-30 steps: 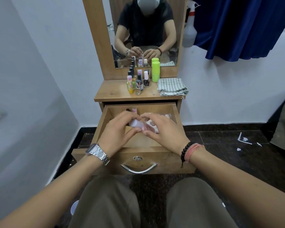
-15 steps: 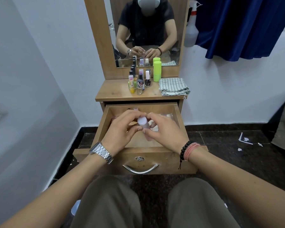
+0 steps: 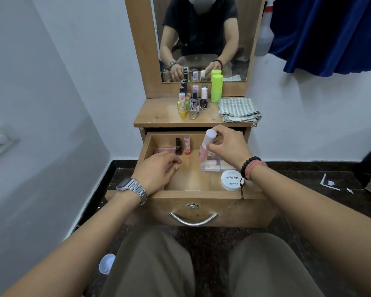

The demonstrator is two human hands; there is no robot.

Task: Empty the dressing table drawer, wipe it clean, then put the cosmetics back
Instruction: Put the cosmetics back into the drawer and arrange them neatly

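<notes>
The wooden drawer stands pulled out. My right hand grips a pink bottle with a white cap, held upright above the drawer's right side. My left hand hovers low over the drawer's left part, fingers loosely curled and holding nothing. Inside the drawer stand a dark nail polish bottle and a small pink-red bottle. A clear box of small items and a round white nail polish remover tub lie on the right.
On the dresser top stand several small bottles, a green container and a folded striped cloth. A mirror rises behind them. A white wall is close on the left; a blue curtain hangs at the right. The floor is dark.
Both hands held the pink bottle together over the drawer's middle. Now the right hand alone has lifted it up and to the right, and the left hand has let go and dropped left.
</notes>
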